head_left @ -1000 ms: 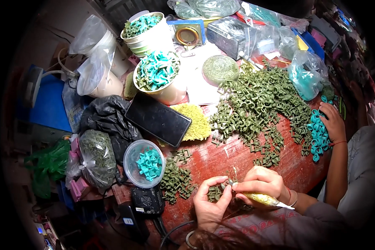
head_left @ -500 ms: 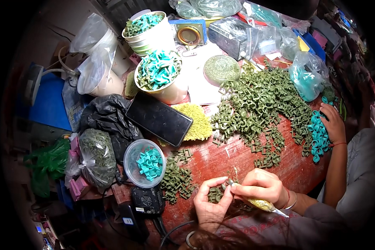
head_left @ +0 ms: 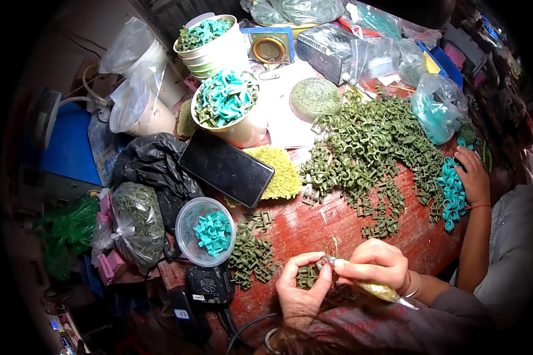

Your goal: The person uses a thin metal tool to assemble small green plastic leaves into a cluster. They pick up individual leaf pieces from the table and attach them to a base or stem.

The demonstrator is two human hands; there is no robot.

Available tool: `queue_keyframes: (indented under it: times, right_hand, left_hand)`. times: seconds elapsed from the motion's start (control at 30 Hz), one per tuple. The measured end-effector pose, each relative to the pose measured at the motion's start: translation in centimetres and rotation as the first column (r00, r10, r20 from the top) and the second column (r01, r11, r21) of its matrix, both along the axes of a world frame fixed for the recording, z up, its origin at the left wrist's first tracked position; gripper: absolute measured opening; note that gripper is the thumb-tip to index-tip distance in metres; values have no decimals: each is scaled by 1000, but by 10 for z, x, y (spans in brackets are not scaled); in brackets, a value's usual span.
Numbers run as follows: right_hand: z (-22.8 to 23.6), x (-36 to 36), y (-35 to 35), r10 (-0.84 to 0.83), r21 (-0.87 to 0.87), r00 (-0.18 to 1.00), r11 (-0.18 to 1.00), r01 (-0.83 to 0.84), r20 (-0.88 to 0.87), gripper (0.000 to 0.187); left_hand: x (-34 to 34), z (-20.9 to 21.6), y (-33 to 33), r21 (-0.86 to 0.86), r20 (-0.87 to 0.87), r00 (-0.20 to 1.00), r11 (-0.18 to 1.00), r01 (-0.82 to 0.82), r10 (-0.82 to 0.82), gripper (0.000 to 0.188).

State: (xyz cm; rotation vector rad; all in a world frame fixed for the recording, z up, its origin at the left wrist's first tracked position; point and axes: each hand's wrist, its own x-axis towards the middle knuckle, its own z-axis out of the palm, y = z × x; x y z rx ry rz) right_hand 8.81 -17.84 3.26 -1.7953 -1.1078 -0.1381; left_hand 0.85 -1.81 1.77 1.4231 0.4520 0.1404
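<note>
Near the table's front edge, my left hand (head_left: 297,290) pinches a small dark green ring-shaped piece (head_left: 324,261) between thumb and forefinger. My right hand (head_left: 376,263) is closed round a pen-like tool (head_left: 380,290) with a yellowish wrapped handle and a pale pointed rear end. Its metal front end is at the piece, though I cannot tell whether they touch. Just under my hands lie a few green pieces (head_left: 306,277). Beyond them spreads a big heap of similar green ring-like pieces (head_left: 367,142). A smaller green pile (head_left: 251,258) lies left of my left hand.
A clear tub of turquoise pieces (head_left: 186,239) stands left, below a black phone (head_left: 226,168) on a yellow sponge (head_left: 284,174). Filled white buckets (head_left: 249,127) stand behind. At right, another person's hand (head_left: 474,177) rests by turquoise rings (head_left: 453,195). A black box (head_left: 210,287) sits at the front left.
My right hand has shifted slightly right with the tool, and the tool's rear end has swung a little right. My left hand stays almost in place with the piece.
</note>
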Motion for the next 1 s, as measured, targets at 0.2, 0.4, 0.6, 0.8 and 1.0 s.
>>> queue_keyframes:
  times: [0.2, 0.4, 0.6, 0.8, 1.0]
  right_hand:
    - [-14, 2, 11, -54, 28, 994, 998, 57, -95, 27]
    - [-13, 2, 11, -55, 45, 990, 997, 61, -126, 25]
    - [-12, 3, 9, 23, -39, 987, 999, -29, -162, 27]
    - [-12, 2, 9, 27, -32, 986, 999, -33, -165, 27]
    - [-11, 2, 11, 29, -40, 992, 999, -35, -127, 29]
  left_hand:
    - [-3, 2, 6, -171, -97, 993, 981, -88, 72, 26]
    - [-3, 2, 5, -83, -80, 995, 995, -63, 56, 25]
    - [-3, -5, 7, 63, -38, 999, 998, -29, 32, 25]
    - [-2, -6, 10, 197, -10, 1000, 980, 9, -7, 25]
    - [-5, -14, 9, 213, -13, 1000, 977, 0, 2, 26]
